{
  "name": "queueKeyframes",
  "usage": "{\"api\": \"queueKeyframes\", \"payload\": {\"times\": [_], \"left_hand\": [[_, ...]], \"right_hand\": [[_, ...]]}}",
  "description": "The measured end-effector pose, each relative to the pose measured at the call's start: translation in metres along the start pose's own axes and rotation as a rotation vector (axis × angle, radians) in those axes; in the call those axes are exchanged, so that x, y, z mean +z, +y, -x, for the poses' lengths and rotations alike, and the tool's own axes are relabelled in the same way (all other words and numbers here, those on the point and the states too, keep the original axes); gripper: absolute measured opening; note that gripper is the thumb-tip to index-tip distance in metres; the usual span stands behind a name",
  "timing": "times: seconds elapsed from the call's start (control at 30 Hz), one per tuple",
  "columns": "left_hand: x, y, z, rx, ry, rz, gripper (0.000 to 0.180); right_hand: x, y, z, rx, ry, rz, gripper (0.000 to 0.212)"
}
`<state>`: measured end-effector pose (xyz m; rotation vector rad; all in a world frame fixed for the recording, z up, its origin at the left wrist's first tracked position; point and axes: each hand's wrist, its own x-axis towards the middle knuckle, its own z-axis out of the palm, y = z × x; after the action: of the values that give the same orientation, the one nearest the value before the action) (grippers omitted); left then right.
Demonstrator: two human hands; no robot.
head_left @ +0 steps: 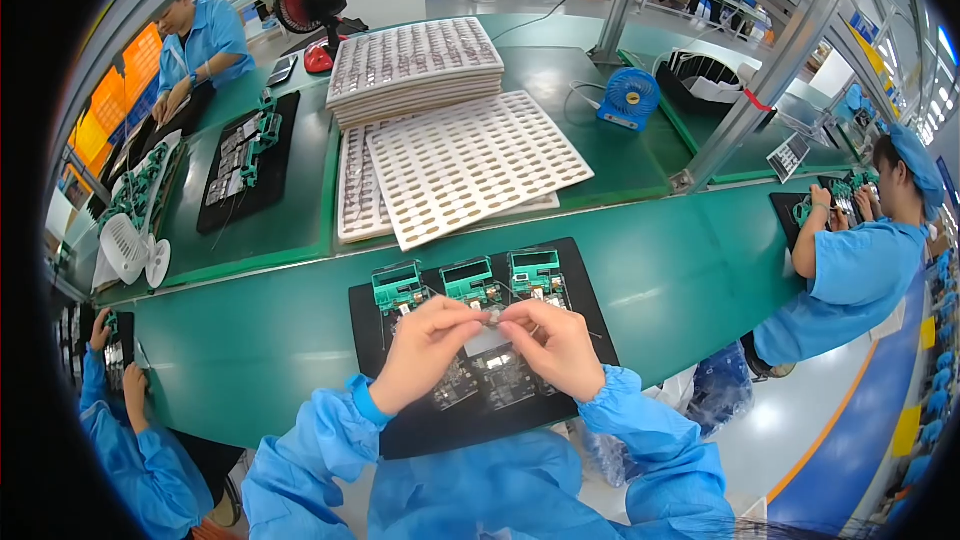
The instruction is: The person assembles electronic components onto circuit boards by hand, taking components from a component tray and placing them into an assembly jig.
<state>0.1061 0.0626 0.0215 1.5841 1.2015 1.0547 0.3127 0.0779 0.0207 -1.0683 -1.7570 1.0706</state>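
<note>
Over the middle of a black mat (400, 437), my left hand (425, 348) and my right hand (557, 348) meet fingertip to fingertip. Each pinches a small pale piece (494, 317), too small and too covered by the fingers to name. Just below lie dark circuit boards (508, 382) with a light grey flat part (487, 342) above them. Three green plastic housings (467, 278) with thin wires stand in a row along the mat's far side, beyond my fingers. My hands partly hide the boards joined to them.
Behind the mat, white trays (480, 165) are stacked, the upper ones filled with small parts. A blue fan (630, 98), a black-red fan (310, 5) and a white fan (130, 248) stand around. A metal post (770, 70) rises right. Co-workers (860, 250) sit on both sides.
</note>
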Motion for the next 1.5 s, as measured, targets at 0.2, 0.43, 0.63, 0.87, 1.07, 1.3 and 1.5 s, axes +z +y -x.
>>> {"api": "queueKeyframes", "payload": {"times": [0.2, 0.43, 0.63, 0.87, 1.07, 1.3, 1.5], "left_hand": [[-0.012, -0.011, -0.016, 0.134, 0.136, -0.289, 0.017], [-0.011, -0.016, -0.022, 0.292, 0.198, -0.5, 0.006], [-0.013, -0.016, -0.025, 0.289, 0.164, -0.527, 0.008], [-0.012, -0.026, -0.006, 0.425, 0.14, -0.743, 0.036], [-0.015, -0.026, 0.005, 0.339, 0.128, -0.89, 0.055], [-0.017, -0.01, 0.024, 0.165, 0.12, -0.225, 0.051], [-0.035, -0.022, 0.044, -0.144, 0.175, 0.444, 0.016]], "right_hand": [[0.028, 0.01, -0.018, -0.248, 0.041, 0.291, 0.006], [0.04, 0.012, -0.024, -0.193, -0.008, 0.525, 0.009], [0.04, 0.011, -0.025, -0.178, 0.004, 0.537, 0.009], [0.036, 0.015, -0.025, -0.182, 0.043, 0.469, 0.009], [0.036, 0.007, -0.026, -0.281, 0.058, 0.274, 0.01], [0.05, -0.011, -0.023, -0.152, 0.074, 0.077, 0.006], [0.071, -0.019, -0.014, -0.182, -0.015, 0.122, 0.007]]}}
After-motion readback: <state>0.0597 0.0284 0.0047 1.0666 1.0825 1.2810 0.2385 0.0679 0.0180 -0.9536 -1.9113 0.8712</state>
